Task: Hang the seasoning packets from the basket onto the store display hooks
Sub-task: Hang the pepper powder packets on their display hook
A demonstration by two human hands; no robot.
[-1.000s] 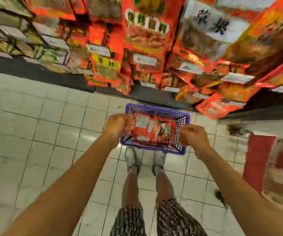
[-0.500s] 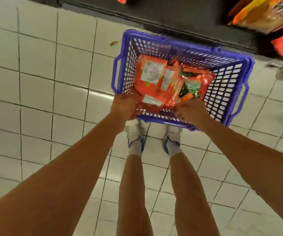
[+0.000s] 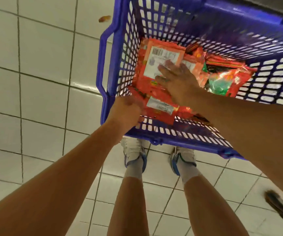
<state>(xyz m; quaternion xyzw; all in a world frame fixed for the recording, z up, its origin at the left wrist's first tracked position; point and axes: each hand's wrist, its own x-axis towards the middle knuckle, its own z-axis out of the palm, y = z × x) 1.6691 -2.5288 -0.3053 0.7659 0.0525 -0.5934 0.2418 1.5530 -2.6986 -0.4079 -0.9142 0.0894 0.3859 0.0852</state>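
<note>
Head view looks straight down into a blue basket (image 3: 108,68) standing on pale floor tiles just ahead of the person's shoes. Red seasoning packets lie heaped on the basket's floor, toward its left wall and its near rim. The right hand (image 3: 176,80) reaches in over the near rim, fingers straight and spread, lying flat on the top packet (image 3: 156,65), which shows its white label side up. That packet's long axis runs from the basket's near rim toward its far wall, and it lies directly under and just beyond the right fingertips, so the right hand looks the better placed to lift it.

The left hand (image 3: 126,110) sits at the basket's near-left corner with its fingers curled; they appear to pinch the edge of a lower packet (image 3: 159,108) that lies against the near wall, though blur makes the grip uncertain. More packets, one with green print (image 3: 222,82), lie toward the basket's right wall, just beside the right wrist. No display hooks are in view.
</note>
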